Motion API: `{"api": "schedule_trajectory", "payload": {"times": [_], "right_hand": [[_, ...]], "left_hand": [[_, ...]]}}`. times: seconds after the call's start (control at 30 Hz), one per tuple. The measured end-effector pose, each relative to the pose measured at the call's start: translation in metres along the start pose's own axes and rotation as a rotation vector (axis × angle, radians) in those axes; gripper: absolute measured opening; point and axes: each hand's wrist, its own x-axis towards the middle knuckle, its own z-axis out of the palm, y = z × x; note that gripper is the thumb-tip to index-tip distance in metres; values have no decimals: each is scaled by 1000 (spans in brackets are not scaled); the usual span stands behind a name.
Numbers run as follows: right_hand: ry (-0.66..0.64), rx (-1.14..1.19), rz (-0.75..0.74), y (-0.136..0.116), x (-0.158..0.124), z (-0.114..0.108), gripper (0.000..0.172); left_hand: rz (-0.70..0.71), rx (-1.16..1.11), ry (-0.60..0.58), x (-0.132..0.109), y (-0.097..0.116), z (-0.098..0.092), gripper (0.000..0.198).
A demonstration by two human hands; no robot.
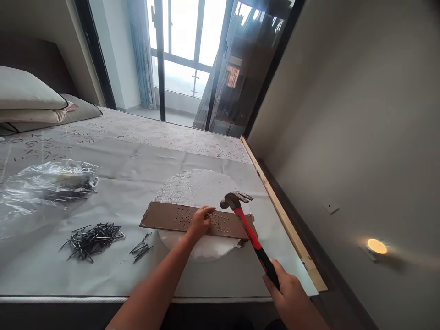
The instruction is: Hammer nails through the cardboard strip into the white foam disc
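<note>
My right hand (287, 286) grips the black lower handle of a claw hammer (250, 231), its head raised at an angle just above the right part of a brown cardboard strip (156, 216). Many small holes or nail heads dot the strip. Over its middle, my left hand (200, 223) has its fingers pinched together; what is between them is too small to make out. Under the strip lies a round white foam disc (192, 185), with a torn brown scrap at its right edge. To the left are a few loose nails (140, 250) and a larger heap of nails (94, 239).
A grey sheet (120, 160) covers part of a patterned mattress (137, 130). A clear plastic bag (51, 183) with dark contents lies at the left, near pillows (30, 91). A wooden rail (282, 213) runs along the right, beside the wall (360, 137). Glass doors stand behind.
</note>
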Motion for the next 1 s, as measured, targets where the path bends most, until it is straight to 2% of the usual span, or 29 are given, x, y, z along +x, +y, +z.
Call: {"api": "schedule_trajectory", "payload": {"times": [0.1,0.2,0.33,0.43,0.47,0.53,0.6,0.63,0.73,0.8,0.87,1.0], "right_hand": [[-79,-91,30,1,6,8,30],[-116,-179,74,13,13,22,26],[-105,-117,54,27,16,30,25],[-114,-65,72,30,13,33,26],[-119,-54,76,31,12,35,27],[-125,-23,75,34,11,40,28],[-128,30,75,39,11,47,29],[-120,57,77,41,11,49,29],[-89,94,84,45,11,54,32],[-94,99,71,43,11,54,34],[-96,107,72,40,10,53,35],[-51,133,80,37,10,53,34]], "left_hand": [[-35,-100,223,-1,1,-3,35],[7,-88,305,-3,16,-7,30],[98,6,204,-16,49,-20,26],[147,120,90,-39,60,-48,25],[141,174,79,-49,57,-62,25],[64,324,143,-72,41,-95,25],[-109,508,249,-93,14,-130,26],[-187,604,251,-102,0,-146,26],[-337,847,68,-117,-38,-179,27],[-444,966,-56,-118,-53,-187,26],[-521,1051,-144,-113,-58,-187,26],[-545,1166,-238,-102,-57,-181,27]]}}
